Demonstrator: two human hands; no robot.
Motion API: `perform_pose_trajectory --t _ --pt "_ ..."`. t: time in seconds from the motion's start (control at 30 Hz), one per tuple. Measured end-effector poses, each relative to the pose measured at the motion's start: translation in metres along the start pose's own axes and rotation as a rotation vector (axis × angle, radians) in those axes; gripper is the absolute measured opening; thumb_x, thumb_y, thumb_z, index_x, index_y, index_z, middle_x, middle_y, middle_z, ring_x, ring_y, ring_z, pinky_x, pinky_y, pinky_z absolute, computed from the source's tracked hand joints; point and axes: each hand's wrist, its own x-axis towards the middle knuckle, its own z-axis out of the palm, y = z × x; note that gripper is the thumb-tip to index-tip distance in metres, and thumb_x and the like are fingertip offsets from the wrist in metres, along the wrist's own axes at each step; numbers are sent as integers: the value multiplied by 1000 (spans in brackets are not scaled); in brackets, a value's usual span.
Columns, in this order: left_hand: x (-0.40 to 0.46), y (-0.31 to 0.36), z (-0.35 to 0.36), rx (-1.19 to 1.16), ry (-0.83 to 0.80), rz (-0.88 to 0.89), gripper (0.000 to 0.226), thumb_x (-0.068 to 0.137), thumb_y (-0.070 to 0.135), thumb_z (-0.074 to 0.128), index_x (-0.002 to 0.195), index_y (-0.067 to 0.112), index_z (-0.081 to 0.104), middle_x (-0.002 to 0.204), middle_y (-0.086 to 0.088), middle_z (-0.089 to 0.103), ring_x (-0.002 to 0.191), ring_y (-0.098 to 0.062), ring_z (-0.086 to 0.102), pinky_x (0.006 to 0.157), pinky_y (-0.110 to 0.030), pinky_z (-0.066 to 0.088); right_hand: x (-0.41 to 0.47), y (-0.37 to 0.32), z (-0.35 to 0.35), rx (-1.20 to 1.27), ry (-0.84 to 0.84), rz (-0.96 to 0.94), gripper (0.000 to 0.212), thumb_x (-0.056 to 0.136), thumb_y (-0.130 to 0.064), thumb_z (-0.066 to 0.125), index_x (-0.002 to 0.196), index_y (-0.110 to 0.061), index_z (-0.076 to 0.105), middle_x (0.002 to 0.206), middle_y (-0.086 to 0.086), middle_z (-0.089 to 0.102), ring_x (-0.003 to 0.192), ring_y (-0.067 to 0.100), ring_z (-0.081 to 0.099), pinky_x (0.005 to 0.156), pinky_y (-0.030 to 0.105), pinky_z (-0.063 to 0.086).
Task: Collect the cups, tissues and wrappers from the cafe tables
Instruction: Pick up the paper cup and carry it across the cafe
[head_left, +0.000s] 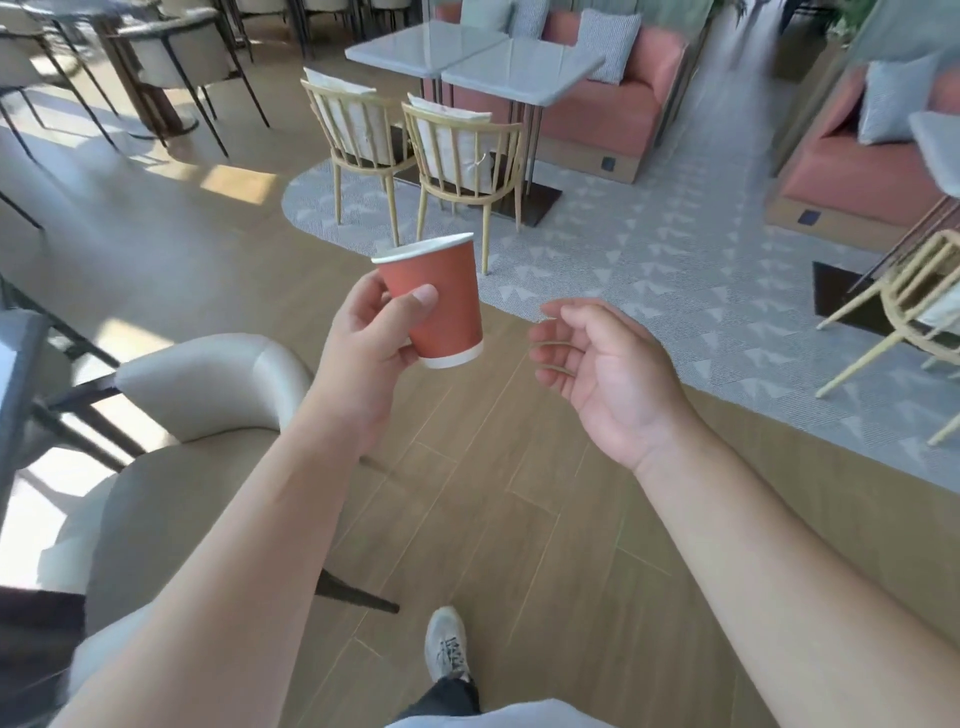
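**One red cup in the left hand, above the cafe floor**

The wooden floor (498, 519) fills the lower half of the view, and a grey patterned carpet (649, 260) borders it on the far side and on the right. On the carpet stands a pink sofa (613, 104) with grey cushions, and a second pink sofa (857, 176) shows at the right edge. In front of the first sofa stand two grey tables (498, 60), pushed together so that their edges touch. Two light wooden chairs (457, 150) stand side by side at the near side of these tables. A big cream armchair (171, 441) is at the lower left, just beside the left forearm. At the bottom, one grey sneaker (447, 644) steps on the floor.

The left hand (374, 338) grips a red paper cup (441, 301): the thumb lies across its front and the other fingers wrap behind it. The cup is in the air, at the middle of the view, a little tilted, with its white rim up and its white base down. I cannot see inside it.

The right hand (597, 364) is near the cup but apart from it. Its palm faces the cup, the fingers are loosely curled, and it holds nothing.
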Motion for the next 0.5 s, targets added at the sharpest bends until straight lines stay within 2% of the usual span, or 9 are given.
perform_pose_trajectory --t 0.1,0.2,0.5 --pt "59 2 -16 2 -25 -10 49 74 38 71 118 17 64 100 3 71 88 -11 70 72 -24 56 60 -8 22 -4 -4 7 14 92 -18 52 94 -15 65 79 3 69 69 16 64 62 27 49" --pt "117 6 -34 1 -36 11 48 72 40 71 114 18 65 94 7 71 83 -8 69 69 -23 55 119 -12 47 15 -21 -21 14 92 -17 52 95 -13 65 79 3 69 69 16 64 61 27 49" --pt "252 1 -73 23 -11 -2 49 73 39 72 117 20 66 101 4 73 89 -11 71 72 -25 57 257 -11 86 21 -65 -9 14 94 -15 50 95 -12 64 79 4 68 68 16 63 63 28 48"
